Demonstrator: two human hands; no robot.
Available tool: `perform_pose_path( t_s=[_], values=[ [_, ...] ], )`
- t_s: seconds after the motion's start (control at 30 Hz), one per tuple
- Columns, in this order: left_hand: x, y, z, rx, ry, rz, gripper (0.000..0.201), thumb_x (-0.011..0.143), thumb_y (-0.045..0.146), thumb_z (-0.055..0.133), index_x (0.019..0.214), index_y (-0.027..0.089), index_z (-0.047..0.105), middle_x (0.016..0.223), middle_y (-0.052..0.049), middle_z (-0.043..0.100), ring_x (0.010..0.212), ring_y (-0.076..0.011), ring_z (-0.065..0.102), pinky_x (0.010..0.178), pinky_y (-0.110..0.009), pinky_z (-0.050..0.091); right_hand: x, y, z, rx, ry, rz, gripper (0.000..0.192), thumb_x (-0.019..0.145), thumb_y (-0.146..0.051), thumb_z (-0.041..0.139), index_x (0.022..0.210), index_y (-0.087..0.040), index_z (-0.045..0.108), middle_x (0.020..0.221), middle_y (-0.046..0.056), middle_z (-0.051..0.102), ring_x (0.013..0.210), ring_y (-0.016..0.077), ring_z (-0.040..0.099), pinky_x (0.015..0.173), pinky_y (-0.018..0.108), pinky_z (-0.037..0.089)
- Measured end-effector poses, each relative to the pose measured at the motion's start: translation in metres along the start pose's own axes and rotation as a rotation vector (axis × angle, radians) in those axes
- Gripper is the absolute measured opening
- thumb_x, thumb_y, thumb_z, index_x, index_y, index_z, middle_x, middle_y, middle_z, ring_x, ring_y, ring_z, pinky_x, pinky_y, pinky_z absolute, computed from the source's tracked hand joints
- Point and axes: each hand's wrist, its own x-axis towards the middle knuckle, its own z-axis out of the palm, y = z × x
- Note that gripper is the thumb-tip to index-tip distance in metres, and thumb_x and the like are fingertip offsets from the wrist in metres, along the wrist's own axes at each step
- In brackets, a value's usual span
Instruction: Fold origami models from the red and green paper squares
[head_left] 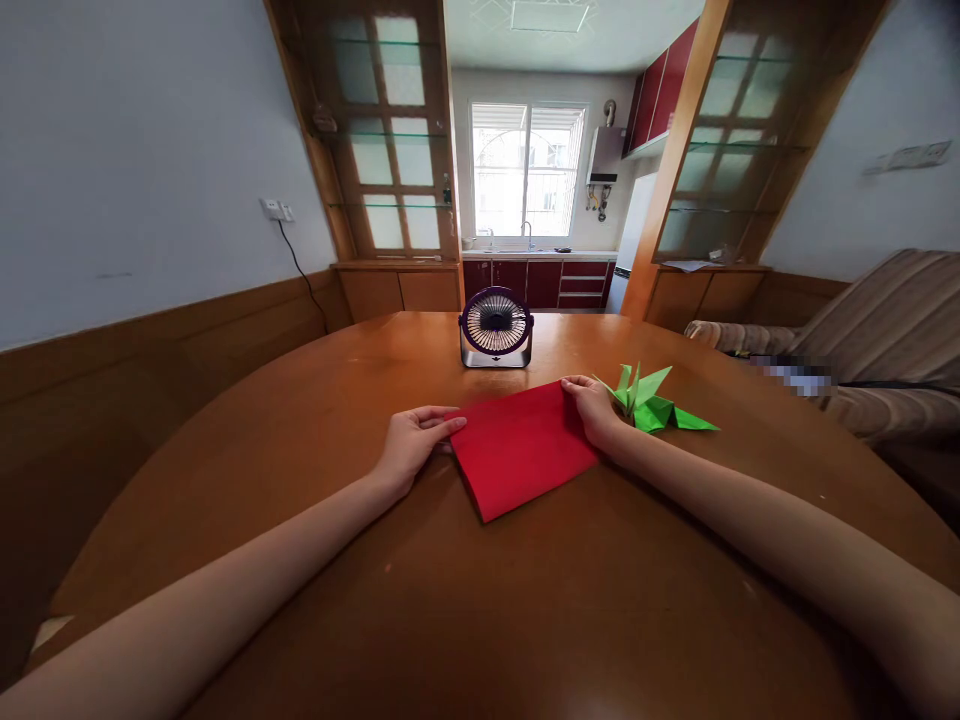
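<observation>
A sheet of red paper (521, 450), which looks folded, is tilted over the middle of the table. My left hand (412, 442) pinches its upper left corner between thumb and fingers. At the upper right corner, my right hand (591, 408) grips the paper the same way. The paper's lower edge is free, with its near corner pointing towards me. Just beyond my right wrist stand green origami cranes (651, 408), partly hidden by that hand; I cannot tell exactly how many there are.
A small purple desk fan (496, 328) stands on the brown wooden table (360, 620), beyond the paper. To the right is a striped sofa (885, 330). A black cord (302, 272) hangs from a wall socket at the left.
</observation>
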Motion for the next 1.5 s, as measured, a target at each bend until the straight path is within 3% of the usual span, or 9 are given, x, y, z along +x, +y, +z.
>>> perform_pose_path(
  t_s=[0.27,0.67,1.03,1.5],
  values=[
    [0.0,-0.001,0.001,0.005,0.014,0.038,0.042,0.056,0.035,0.086,0.087,0.013,0.068,0.078,-0.005,0.074,0.063,-0.0148,0.067,0.062,-0.028,0.056,0.0,0.001,-0.001,-0.005,0.002,0.004,0.024,0.068,-0.045,0.069,0.079,-0.024,0.065,0.062,0.001,0.065,0.06,0.0204,0.057,0.055,0.032,0.039],
    [-0.001,0.0,0.003,-0.051,0.048,0.031,0.04,0.051,0.031,0.089,0.081,0.013,0.071,0.071,-0.005,0.073,0.059,-0.0135,0.065,0.057,-0.024,0.054,0.001,0.002,0.0,0.014,-0.001,0.0,0.016,0.07,-0.037,0.064,0.07,-0.023,0.058,0.06,0.0,0.063,0.055,0.0174,0.056,0.053,0.029,0.041],
    [-0.002,0.001,0.003,-0.057,0.072,0.071,0.042,0.05,0.034,0.088,0.079,0.012,0.069,0.071,-0.005,0.072,0.057,-0.0134,0.064,0.056,-0.025,0.053,0.007,0.009,-0.003,-0.032,-0.035,-0.036,0.024,0.072,-0.046,0.065,0.075,-0.023,0.061,0.066,0.003,0.066,0.062,0.0197,0.06,0.053,0.03,0.043],
    [0.002,0.001,0.001,-0.208,0.168,0.001,0.035,0.05,0.022,0.087,0.076,0.013,0.067,0.07,-0.004,0.072,0.056,-0.0138,0.065,0.055,-0.025,0.053,-0.014,-0.003,-0.015,-0.027,-0.133,-0.073,0.037,0.059,-0.051,0.073,0.078,-0.021,0.062,0.069,0.0,0.063,0.056,0.0136,0.052,0.052,0.026,0.038]
  ],
)
